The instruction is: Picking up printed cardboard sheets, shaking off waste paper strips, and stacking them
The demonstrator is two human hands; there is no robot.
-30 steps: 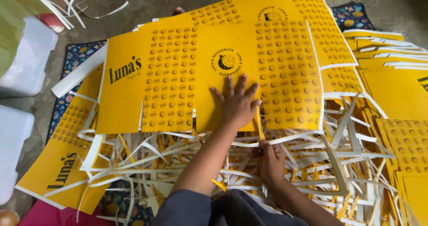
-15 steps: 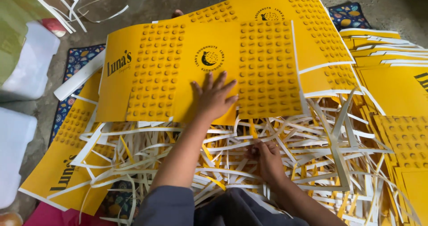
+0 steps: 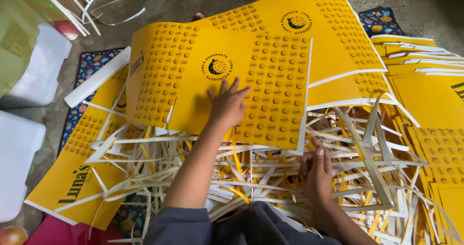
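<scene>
Grey concrete floor [image 3: 183, 3] (daylit) under a patterned mat [image 3: 87, 71], white plastic bins [image 3: 36, 66] beside it.

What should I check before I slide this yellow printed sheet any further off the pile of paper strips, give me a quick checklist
1. Left hand flat on the yellow sheet, fingers spread: ok.
2. Right hand off the sheet, resting on the cut strips below its lower edge: ok.
3. Sheet free of the strips: not ok, its lower edge lies over the tangle.
4. Sheet flat: not ok, it bows upward toward the far side.
5. Sheets beneath separate from the top one: cannot tell, more yellow sheets lie under it, overlapping.
6. Stack of sheets at right out of the way: ok, it lies apart from the hands.
</scene>
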